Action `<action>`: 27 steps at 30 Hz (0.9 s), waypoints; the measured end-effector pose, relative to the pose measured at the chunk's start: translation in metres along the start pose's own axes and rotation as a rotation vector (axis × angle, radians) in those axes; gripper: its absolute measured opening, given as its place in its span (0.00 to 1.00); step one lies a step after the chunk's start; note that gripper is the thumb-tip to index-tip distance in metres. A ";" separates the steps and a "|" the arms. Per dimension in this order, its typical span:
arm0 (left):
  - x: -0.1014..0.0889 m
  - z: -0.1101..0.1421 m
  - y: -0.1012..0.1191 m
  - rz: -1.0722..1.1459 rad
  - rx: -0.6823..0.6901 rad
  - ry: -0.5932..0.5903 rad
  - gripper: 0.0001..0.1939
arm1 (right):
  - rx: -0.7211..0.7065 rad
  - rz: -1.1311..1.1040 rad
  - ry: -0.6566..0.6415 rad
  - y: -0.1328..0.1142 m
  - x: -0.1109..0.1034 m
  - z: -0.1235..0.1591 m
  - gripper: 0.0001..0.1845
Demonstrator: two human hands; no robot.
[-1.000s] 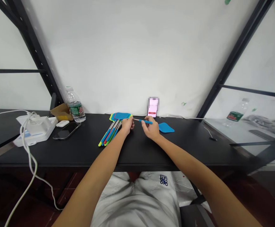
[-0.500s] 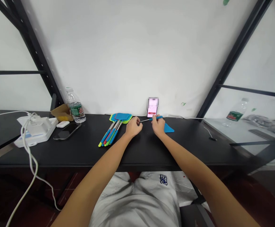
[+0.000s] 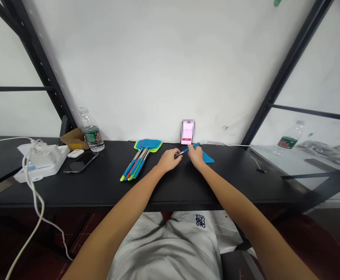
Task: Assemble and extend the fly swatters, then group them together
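A telescopic fly swatter handle (image 3: 186, 150) with a blue grip and a thin metal rod slants between my hands. My right hand (image 3: 196, 155) is closed around the blue grip, whose end sticks out above the fingers. On the rod end, my left hand (image 3: 169, 160) is closed, with its fingertips hiding part of the metal. A loose blue swatter head (image 3: 208, 158) lies flat on the black table (image 3: 170, 186), partly covered by my right hand. Left of my hands rests a pile of fly swatters (image 3: 140, 155), with blue and green heads overlapping at the wall side.
A lit phone (image 3: 187, 134) leans against the wall behind my hands. At left are a water bottle (image 3: 92, 134), a cardboard box (image 3: 73, 139), a white case (image 3: 75, 153), a dark phone (image 3: 81, 162) and a white power strip (image 3: 45, 159) with cables. A short black cable (image 3: 260, 170) lies at right.
Both hands have moved right, away from the pile, with the handle between them. My right hand now covers part of the loose blue head. The pile has stayed in place.
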State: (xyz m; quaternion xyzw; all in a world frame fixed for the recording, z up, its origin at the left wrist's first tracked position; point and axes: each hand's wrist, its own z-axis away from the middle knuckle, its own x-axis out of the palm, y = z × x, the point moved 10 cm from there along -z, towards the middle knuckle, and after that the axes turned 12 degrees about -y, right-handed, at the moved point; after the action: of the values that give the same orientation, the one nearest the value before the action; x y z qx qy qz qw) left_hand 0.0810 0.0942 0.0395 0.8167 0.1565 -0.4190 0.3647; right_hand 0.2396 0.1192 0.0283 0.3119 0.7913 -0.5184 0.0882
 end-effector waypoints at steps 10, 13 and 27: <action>0.009 0.002 0.000 -0.055 -0.078 -0.077 0.13 | 0.025 0.018 -0.070 -0.012 0.008 0.008 0.27; 0.011 0.001 0.000 -0.076 -0.079 -0.085 0.14 | 0.008 0.055 -0.048 -0.013 0.005 0.007 0.27; 0.014 0.001 -0.002 -0.064 -0.078 -0.078 0.18 | -0.015 -0.042 0.119 -0.007 -0.013 0.006 0.20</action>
State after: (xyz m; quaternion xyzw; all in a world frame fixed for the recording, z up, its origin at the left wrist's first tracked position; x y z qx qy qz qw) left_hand 0.0878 0.0938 0.0271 0.7795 0.1844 -0.4554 0.3886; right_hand 0.2442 0.1071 0.0372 0.3246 0.8056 -0.4947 0.0325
